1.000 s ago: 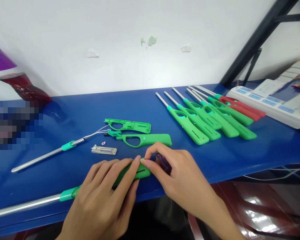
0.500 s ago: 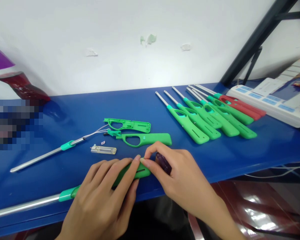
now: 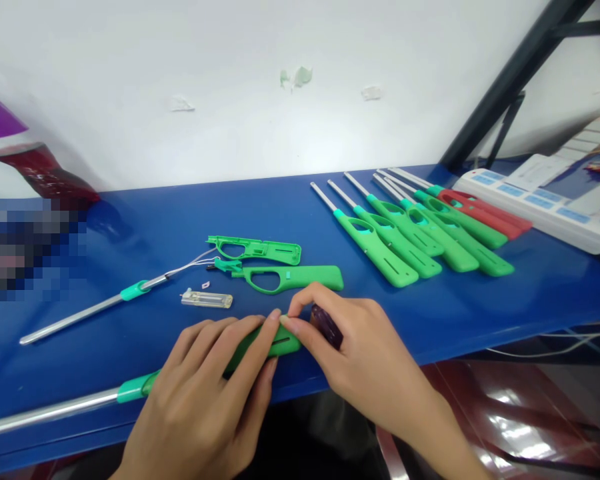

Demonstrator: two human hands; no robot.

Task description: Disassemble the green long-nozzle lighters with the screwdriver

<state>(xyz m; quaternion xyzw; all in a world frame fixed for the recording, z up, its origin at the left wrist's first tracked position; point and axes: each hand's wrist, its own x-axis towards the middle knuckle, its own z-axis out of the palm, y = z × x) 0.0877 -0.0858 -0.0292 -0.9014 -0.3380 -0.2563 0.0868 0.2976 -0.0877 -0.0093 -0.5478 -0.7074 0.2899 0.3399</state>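
My left hand (image 3: 200, 387) wraps over a green long-neck gas lighter (image 3: 286, 345) at the table's front edge, its metal tube pointing left. A dark purple handle (image 3: 327, 327), perhaps a screwdriver's, sits in my right hand (image 3: 365, 353). My right thumb and forefinger pinch together at the lighter's butt, and the tool's tip is hidden. Beyond my hands lie a taken-apart lighter's pieces: an open green half shell (image 3: 283, 253), another green handle half (image 3: 315, 277), a clear fuel tank (image 3: 207, 300), a green trigger (image 3: 227, 265) and a silver tube (image 3: 85, 317) with wires.
Several green lighters (image 3: 395, 267) and red-handled ones (image 3: 490, 213) lie in a row at the right on the blue table (image 3: 150, 213). Behind them is a white power strip (image 3: 545, 210). A bottle of dark drink (image 3: 45, 173) stands at the left, and a tiny pinkish piece (image 3: 205, 285) lies near the tank.
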